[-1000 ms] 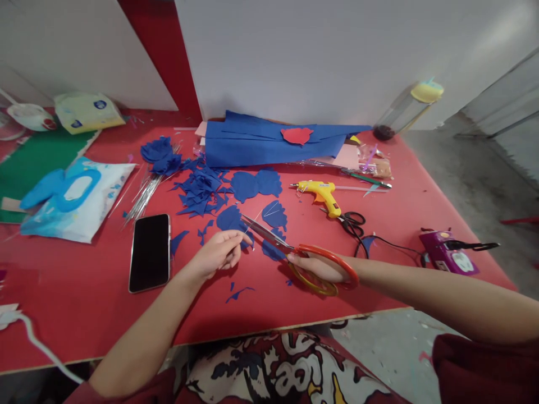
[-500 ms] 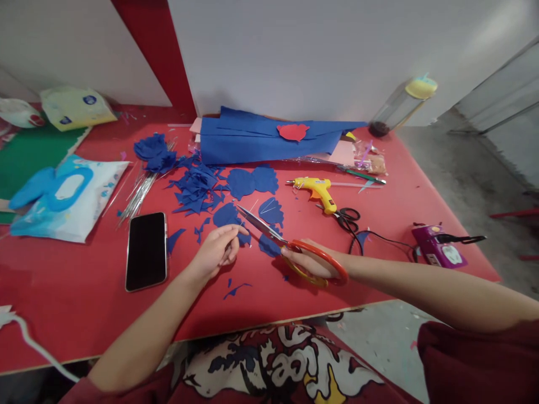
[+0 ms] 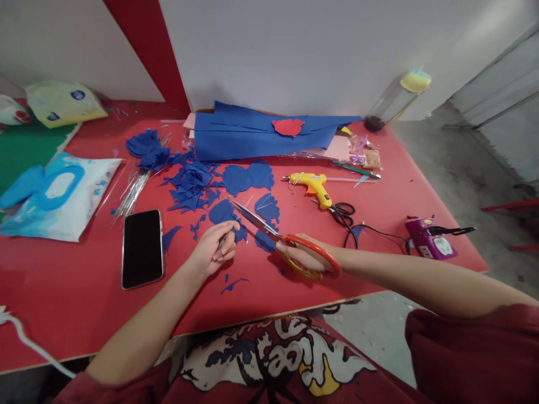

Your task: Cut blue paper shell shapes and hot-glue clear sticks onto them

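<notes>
My right hand point(image 3: 301, 255) holds large scissors point(image 3: 311, 247) with red and yellow handles, their blades pointing up and left over the blue cut pieces. Just left of the blades, my left hand point(image 3: 217, 247) has its fingers curled; anything between them is too small to make out. Scalloped blue pieces point(image 3: 248, 177) lie beyond both hands. Thin white sticks rest on one blue piece point(image 3: 266, 208). A heap of blue scraps point(image 3: 191, 182) sits further left.
A black phone point(image 3: 142, 249) lies left of my left hand. Blue sheets point(image 3: 261, 137) with a red cutout point(image 3: 288, 127) are at the back. A yellow glue gun point(image 3: 314, 185), black scissors point(image 3: 345, 213) and a purple box point(image 3: 429, 238) are on the right; a wipes pack point(image 3: 63, 193) is on the left.
The whole view has shifted slightly, moving the table's contents left in the picture. The fingers of my left hand are more curled in; my right hand still holds the scissors.
</notes>
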The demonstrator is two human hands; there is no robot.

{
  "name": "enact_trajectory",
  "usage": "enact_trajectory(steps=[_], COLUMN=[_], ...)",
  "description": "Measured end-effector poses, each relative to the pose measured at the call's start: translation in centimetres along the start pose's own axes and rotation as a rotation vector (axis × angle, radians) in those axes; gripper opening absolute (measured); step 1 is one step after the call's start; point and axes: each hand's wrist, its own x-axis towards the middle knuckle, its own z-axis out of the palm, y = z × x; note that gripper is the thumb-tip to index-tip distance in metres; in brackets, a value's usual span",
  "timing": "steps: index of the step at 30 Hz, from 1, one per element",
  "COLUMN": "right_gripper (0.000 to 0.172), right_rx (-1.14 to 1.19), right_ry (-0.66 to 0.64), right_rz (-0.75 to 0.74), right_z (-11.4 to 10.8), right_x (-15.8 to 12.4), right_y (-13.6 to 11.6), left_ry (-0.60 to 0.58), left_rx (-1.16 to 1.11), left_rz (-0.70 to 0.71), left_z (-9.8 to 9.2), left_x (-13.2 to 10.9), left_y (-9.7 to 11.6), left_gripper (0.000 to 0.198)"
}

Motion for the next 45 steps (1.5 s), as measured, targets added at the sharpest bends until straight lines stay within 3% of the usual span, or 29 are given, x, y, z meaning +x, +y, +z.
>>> enact_trajectory(steps=[6,12,17,23,29,37,45], right_gripper=[0.047,0.044,0.039,0.031,0.050,0.075,0.079], right_rx=[-0.108,-0.203,-0.197,-0.040,0.092,0.144,0.238], right_ry=[-0.005,-0.043,-0.073,-0.197,-0.197,-0.261,-0.299], right_rz=[0.061,0.047,0.106,0.126,0.220,0.160,0.101], right_z=[-0.1,-0.3,-0.4,-0.3,-0.4,-0.5,-0.7], right_x=[-0.2,-0.9,-1.5,-1.7,-2.0,-2.1,-1.9], right_y=[-0.1,-1.5,-2.6,-1.9,-1.1,-0.3,-0.1], left_ry=[-0.018,0.005,0.014,-0.022,-0.050,-0.058,-0.081], left_rx=[-0.021,0.151,0.214,0.182,0.161,0.131,0.111], left_rz=[-0.003,-0.008,-0.023,-0.095,-0.139,-0.147,-0.157], left_z=[0.0,0.2,-0.1,-0.2,-0.2,-0.4,-0.5], left_x=[0.1,0.3,0.2,-0.1,-0.4,-0.2,-0.3], left_y=[-0.2,-0.2,-0.3,0.2,0.7,0.8,0.9], left_gripper=[0.011,0.020,0.024,0.024,0.019,0.017,0.018])
